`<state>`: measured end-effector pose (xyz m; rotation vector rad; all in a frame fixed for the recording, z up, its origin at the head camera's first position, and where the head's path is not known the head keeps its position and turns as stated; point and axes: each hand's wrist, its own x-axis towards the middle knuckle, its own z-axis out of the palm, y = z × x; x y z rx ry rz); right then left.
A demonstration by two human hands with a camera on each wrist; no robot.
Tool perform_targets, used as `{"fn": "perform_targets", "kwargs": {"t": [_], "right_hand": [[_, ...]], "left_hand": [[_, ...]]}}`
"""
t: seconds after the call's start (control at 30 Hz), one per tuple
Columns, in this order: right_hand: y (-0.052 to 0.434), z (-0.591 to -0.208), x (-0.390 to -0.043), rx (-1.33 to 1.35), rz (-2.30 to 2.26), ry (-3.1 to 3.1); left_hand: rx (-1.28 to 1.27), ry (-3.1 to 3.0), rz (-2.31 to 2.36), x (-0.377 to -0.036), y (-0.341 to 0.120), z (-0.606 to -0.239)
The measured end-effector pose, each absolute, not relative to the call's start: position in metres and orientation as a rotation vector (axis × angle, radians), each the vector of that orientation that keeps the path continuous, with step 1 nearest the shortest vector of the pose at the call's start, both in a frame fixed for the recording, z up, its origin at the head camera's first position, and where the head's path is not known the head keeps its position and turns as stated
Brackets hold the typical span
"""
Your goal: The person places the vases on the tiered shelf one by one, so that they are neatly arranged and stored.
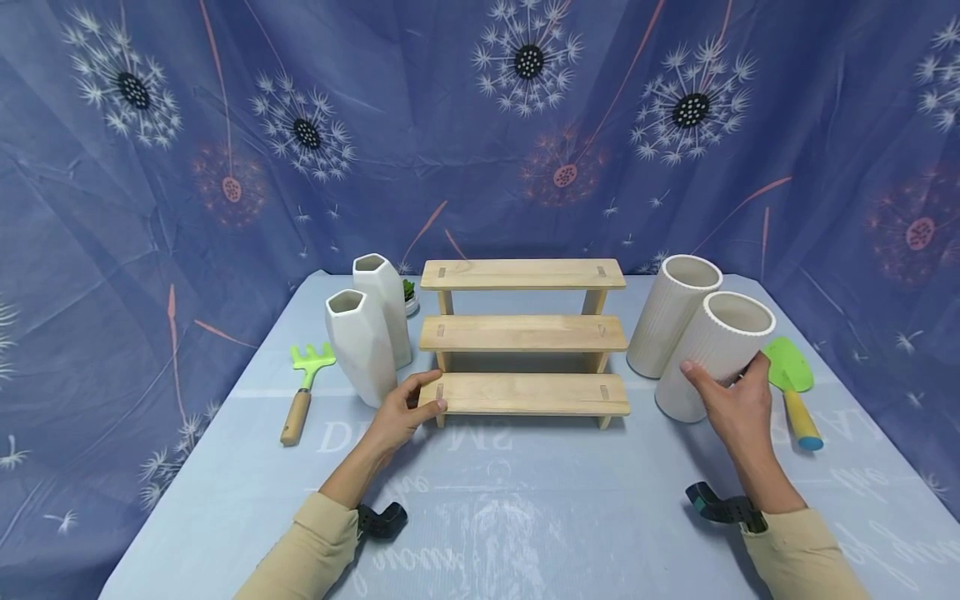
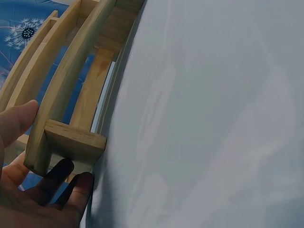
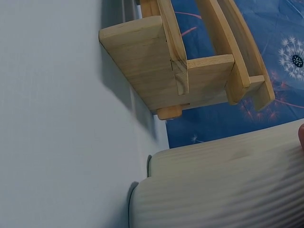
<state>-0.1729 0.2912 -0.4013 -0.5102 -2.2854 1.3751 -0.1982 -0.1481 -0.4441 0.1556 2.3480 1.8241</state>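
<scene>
A three-step wooden shelf (image 1: 525,333) stands mid-table. My left hand (image 1: 433,392) holds the left end of its lowest step, thumb on top and a finger against the front edge. The left wrist view shows that hand (image 2: 54,145) wrapped about the shelf (image 2: 71,76) where the step meets its leg. My right hand (image 1: 723,368) grips the nearer ribbed white cylinder vase (image 1: 720,350), which leans to the right of the shelf. In the right wrist view the ribbed vase (image 3: 223,185) fills the lower frame, below the shelf (image 3: 152,61), and only a fingertip (image 3: 301,135) shows.
A second ribbed vase (image 1: 671,312) leans just behind the held one. Two faceted white vases (image 1: 360,346) (image 1: 384,304) stand left of the shelf, with a small plant (image 1: 408,292) behind. A green rake (image 1: 303,387) lies far left and a green trowel (image 1: 791,383) far right. Blue cloth (image 1: 525,500) covers the table.
</scene>
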Motion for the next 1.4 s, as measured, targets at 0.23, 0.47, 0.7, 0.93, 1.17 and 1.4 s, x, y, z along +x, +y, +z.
{"fn": "perform_targets", "kwargs": {"t": [0.23, 0.47, 0.7, 0.93, 1.17, 1.4], "right_hand": [[0.2918, -0.4027, -0.1754, -0.519, 1.369, -2.279], [0.2916, -0.4009, -0.1751, -0.555, 1.389, -2.284], [0.2908, -0.4003, -0.1738, -0.582, 1.399, -2.281], [0.2898, -0.4005, -0.1742, -0.589, 1.396, -2.284], [0.2898, -0.3988, -0.1740, -0.604, 1.393, -2.287], [0.2866, -0.3940, -0.1734, -0.600, 1.401, -2.285]], "left_hand": [[0.166, 2.322, 1.829, -0.1973, -0.1476, -0.4435], [0.188, 2.350, 1.847, -0.1963, -0.1465, -0.4451], [0.205, 2.357, 1.846, -0.1969, -0.1468, -0.4479], [0.165, 2.306, 1.838, -0.1983, -0.1466, -0.4463], [0.164, 2.300, 1.842, -0.1997, -0.1462, -0.4482], [0.174, 2.327, 1.855, -0.1984, -0.1457, -0.4497]]}}
